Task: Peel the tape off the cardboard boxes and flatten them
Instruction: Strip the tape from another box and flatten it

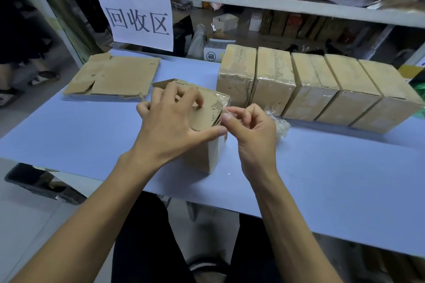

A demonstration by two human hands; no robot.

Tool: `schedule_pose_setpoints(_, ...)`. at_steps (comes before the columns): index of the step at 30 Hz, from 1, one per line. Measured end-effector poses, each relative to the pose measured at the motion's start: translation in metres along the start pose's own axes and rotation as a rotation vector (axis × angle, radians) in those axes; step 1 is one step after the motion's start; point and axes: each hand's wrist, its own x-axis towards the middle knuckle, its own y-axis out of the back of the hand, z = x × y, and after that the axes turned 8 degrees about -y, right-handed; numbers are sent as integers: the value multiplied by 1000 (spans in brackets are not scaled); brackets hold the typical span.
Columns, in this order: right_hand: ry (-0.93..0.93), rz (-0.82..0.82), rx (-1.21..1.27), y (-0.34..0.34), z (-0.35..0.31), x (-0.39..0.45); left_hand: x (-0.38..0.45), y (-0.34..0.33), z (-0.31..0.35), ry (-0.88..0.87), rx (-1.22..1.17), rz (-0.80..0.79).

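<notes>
A small cardboard box (207,156) stands on the blue table (92,135) in front of me, its top flaps partly lifted. My left hand (170,122) lies over the top, fingers curled on a flap and thumb against the box's right edge. My right hand (250,131) pinches a strip of clear tape (224,108) at the box's upper right corner. A crumpled wad of peeled tape (279,124) lies just right of that hand. A flattened box (115,78) rests at the back left. Several taped boxes (322,89) stand in a row at the back right.
A white paper sign (140,16) hangs from the shelf (276,4) behind the table. The shelves hold cartons, bags and clutter. Someone's feet in sandals (43,77) are on the floor at far left. A dark tray (41,181) sits below the table's left edge.
</notes>
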Motion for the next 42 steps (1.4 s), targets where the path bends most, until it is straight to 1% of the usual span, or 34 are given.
schedule_pose_setpoints(3, -63, -54, 132, -5, 0, -1, 3, 2, 3, -60, -180, 9)
schedule_pose_setpoints(5, -114, -70, 211, -6, -1, -2, 6, 3, 5, -117, -236, 25)
schedule_pose_setpoints(6, -138, -80, 243, -6, -2, -2, 9, 4, 7, -116, -251, 19)
schedule_pose_setpoints(9, -196, -97, 288, -7, -5, -4, 19, 9, 8, -4, -218, -92)
schedule_pose_setpoints(12, -297, -91, 362, -5, -6, -2, 29, 9, 7, 42, -209, -206)
schedule_pose_setpoints(14, -338, -97, 381, 2, -8, 1, 33, 7, 10, 70, -193, -234)
schedule_pose_setpoints(22, -442, -156, 313, 23, -16, 3, 31, -2, 17, 41, -160, -105)
schedule_pose_setpoints(26, -533, -174, 435, 27, -12, -3, 29, -4, 16, 24, -202, -110)
schedule_pose_setpoints(29, -535, -163, 482, 27, -8, -6, 27, -5, 15, 10, -206, -100)
schedule_pose_setpoints(31, -488, -122, 406, 25, -10, -6, 26, -5, 18, -5, -188, -114)
schedule_pose_setpoints(33, -395, -61, 220, 20, -18, -5, 25, -6, 21, -19, -149, -123)
schedule_pose_setpoints(35, -301, 5, -15, 13, -24, 1, 23, -6, 24, -18, -135, -117)
schedule_pose_setpoints(38, -159, 92, -465, 1, -27, 9, 23, -5, 24, -7, -176, -101)
schedule_pose_setpoints(39, -122, 110, -574, -2, -26, 10, 23, -4, 23, -7, -193, -84)
schedule_pose_setpoints(40, -95, 120, -630, -1, -25, 12, 22, -4, 22, -2, -210, -66)
schedule_pose_setpoints(42, -33, 107, -668, 4, -25, 17, 21, -5, 20, 23, -216, -41)
